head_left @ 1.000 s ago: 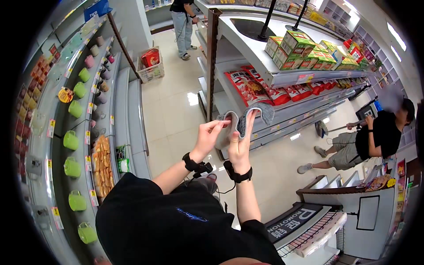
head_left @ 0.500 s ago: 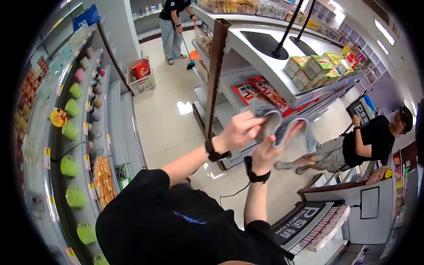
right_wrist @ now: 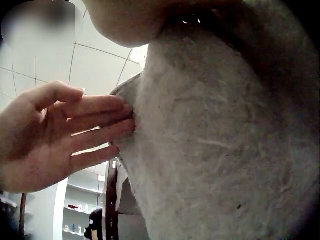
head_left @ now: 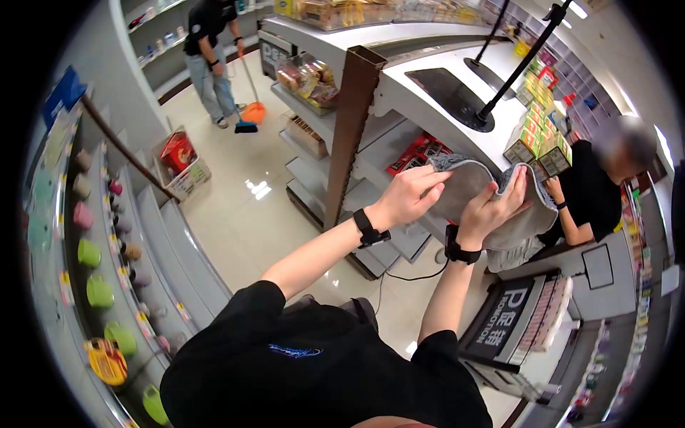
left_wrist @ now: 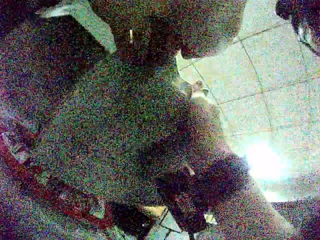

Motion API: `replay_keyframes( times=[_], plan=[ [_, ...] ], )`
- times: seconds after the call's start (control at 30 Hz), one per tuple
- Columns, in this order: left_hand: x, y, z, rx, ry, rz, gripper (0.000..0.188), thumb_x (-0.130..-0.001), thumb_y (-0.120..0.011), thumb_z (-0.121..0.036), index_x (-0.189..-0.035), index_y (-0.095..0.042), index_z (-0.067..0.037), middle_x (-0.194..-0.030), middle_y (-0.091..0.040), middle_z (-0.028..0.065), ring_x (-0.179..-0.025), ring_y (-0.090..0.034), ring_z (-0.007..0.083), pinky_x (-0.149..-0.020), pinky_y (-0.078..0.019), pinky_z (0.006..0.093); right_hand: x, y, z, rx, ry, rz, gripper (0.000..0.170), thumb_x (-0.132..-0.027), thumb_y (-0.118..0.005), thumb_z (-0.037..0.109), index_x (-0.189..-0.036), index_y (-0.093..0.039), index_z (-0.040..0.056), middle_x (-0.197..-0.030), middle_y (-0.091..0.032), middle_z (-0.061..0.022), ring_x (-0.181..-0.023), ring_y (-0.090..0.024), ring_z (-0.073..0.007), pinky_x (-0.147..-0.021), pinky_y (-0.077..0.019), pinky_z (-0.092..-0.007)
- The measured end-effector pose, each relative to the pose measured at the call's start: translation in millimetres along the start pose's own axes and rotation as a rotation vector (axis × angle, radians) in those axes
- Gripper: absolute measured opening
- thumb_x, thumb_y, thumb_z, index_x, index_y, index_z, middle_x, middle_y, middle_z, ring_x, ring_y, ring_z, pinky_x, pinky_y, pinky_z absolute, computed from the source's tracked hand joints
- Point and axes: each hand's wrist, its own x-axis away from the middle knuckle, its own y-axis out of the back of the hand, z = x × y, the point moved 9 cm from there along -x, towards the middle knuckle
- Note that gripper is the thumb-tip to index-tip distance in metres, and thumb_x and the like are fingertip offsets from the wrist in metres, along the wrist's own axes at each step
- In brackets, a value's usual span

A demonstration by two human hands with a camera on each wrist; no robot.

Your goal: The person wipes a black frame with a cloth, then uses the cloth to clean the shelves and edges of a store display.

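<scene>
A grey cloth (head_left: 528,232), fluffy dark on one face and pale on the other, hangs in curves between the hands in the head view. My left hand (head_left: 410,196) has its fingers straight at the cloth's left edge, the thumb apart from it. My right hand (head_left: 492,214) pinches a fold of it between thumb and fingers. In the right wrist view the pale face of the cloth (right_wrist: 215,130) fills the right side, with the left hand's fingertips (right_wrist: 125,107) at its edge. The left wrist view is dark and grainy.
A white shelf unit with a brown post (head_left: 353,135) stands ahead, bearing green boxes (head_left: 528,135) and a black stand base (head_left: 451,98). Shelves with green mugs (head_left: 100,291) run along the left. One person (head_left: 207,53) holds a broom; another person (head_left: 589,185) is at right.
Both hands and the cloth have moved rightward as the head view swings. The cloth has spread wider, and the left thumb stands away from it. The person at right is now closer to the shelf.
</scene>
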Motion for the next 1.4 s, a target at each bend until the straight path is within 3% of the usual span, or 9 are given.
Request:
replay_keyframes(
  times=[0.3, 0.43, 0.5, 0.57, 0.77, 0.93, 1.03, 1.2, 1.4],
  plan=[
    [-4, 25, 2, 0.065, -0.162, -0.008, 0.031, -0.089, -0.063, -0.009, -0.115, -0.073, 0.005, -0.095, -0.072, 0.0172, -0.082, -0.067, 0.0330, -0.076, -0.0536, 0.0411, -10, 1, 12, 0.022, 0.022, -0.053, 0.061, -0.112, -0.036, 0.046, -0.126, -0.068, -0.0037, -0.127, -0.067, -0.0166, -0.120, -0.056, -0.0359, -0.110, -0.0349, -0.0478],
    [-12, 27, -4, 0.062, -0.269, 0.034, 0.035, -0.091, -0.065, -0.024, -0.106, -0.075, 0.007, -0.107, -0.074, 0.0233, -0.095, -0.072, 0.0374, -0.086, -0.0570, 0.0407, -10, 6, 8, -0.075, -0.041, -0.111, 0.065, -0.112, -0.036, 0.047, -0.116, -0.073, -0.0059, -0.114, -0.070, -0.0203, -0.112, -0.061, -0.0371, -0.104, -0.0429, -0.0472],
    [-6, 38, 14, 0.098, -0.202, 0.024, 0.039, -0.095, -0.062, -0.027, -0.108, -0.074, 0.008, -0.106, -0.074, 0.0248, -0.094, -0.073, 0.0374, -0.085, -0.0573, 0.0409, -9, -4, 15, -0.185, -0.055, -0.096, 0.065, -0.112, -0.036, 0.047, -0.115, -0.073, -0.0061, -0.114, -0.070, -0.0203, -0.112, -0.061, -0.0375, -0.104, -0.0436, -0.0478],
    [-12, 52, 22, 0.156, -0.154, -0.053, 0.036, -0.082, -0.065, -0.015, -0.109, -0.075, 0.007, -0.104, -0.073, 0.0259, -0.090, -0.072, 0.0378, -0.080, -0.0564, 0.0407, -8, -19, 28, -0.266, -0.098, -0.060, 0.065, -0.112, -0.037, 0.048, -0.116, -0.073, -0.0060, -0.115, -0.070, -0.0209, -0.113, -0.061, -0.0377, -0.104, -0.0446, -0.0486],
    [-51, 72, 36, -0.084, -0.107, -0.151, 0.044, -0.085, -0.064, -0.008, -0.125, -0.069, 0.010, -0.122, -0.070, 0.0295, -0.112, -0.070, 0.0411, -0.099, -0.0535, 0.0397, -26, -59, 48, -0.045, -0.043, 0.241, 0.059, -0.099, -0.063, 0.047, -0.132, -0.068, -0.0015, -0.131, -0.066, -0.0147, -0.122, -0.058, -0.0342, -0.111, -0.0378, -0.0471],
    [-77, 67, 34, -0.247, -0.193, -0.059, 0.050, -0.082, -0.066, -0.004, -0.129, -0.066, 0.012, -0.131, -0.064, 0.0325, -0.124, -0.064, 0.0443, -0.108, -0.0489, 0.0436, -19, -45, 36, -0.094, -0.096, 0.034, 0.057, -0.082, -0.086, 0.037, -0.123, -0.072, 0.0007, -0.128, -0.069, -0.0133, -0.123, -0.062, -0.0326, -0.120, -0.0292, -0.0501],
    [-89, 69, 39, -0.291, -0.225, -0.034, 0.057, -0.084, -0.067, -0.007, -0.137, -0.059, 0.013, -0.134, -0.061, 0.0330, -0.125, -0.061, 0.0472, -0.108, -0.0477, 0.0459, -19, -62, 43, 0.157, -0.084, 0.116, 0.050, -0.082, -0.085, 0.031, -0.122, -0.073, 0.0042, -0.125, -0.072, -0.0052, -0.123, -0.063, -0.0267, -0.123, -0.0212, -0.0476],
    [-115, 69, 67, -0.452, -0.173, 0.053, 0.073, -0.089, -0.068, -0.013, -0.152, -0.041, 0.011, -0.144, -0.051, 0.0326, -0.133, -0.049, 0.0499, -0.114, -0.0380, 0.0533, -26, -115, 84, 0.326, -0.052, 0.250, 0.042, -0.094, -0.066, 0.033, -0.124, -0.072, 0.0039, -0.134, -0.068, -0.0034, -0.129, -0.056, -0.0241, -0.115, -0.0279, -0.0454],
    [-131, 61, 75, -0.534, -0.227, 0.227, 0.052, -0.094, -0.055, -0.019, -0.141, -0.058, 0.004, -0.144, -0.059, 0.0197, -0.139, -0.051, 0.0359, -0.117, -0.0348, 0.0494, -35, -131, 96, 0.310, -0.067, 0.257, 0.041, -0.096, -0.063, 0.032, -0.124, -0.072, 0.0034, -0.133, -0.069, -0.0046, -0.127, -0.058, -0.0249, -0.109, -0.0334, -0.0428]
  ],
)
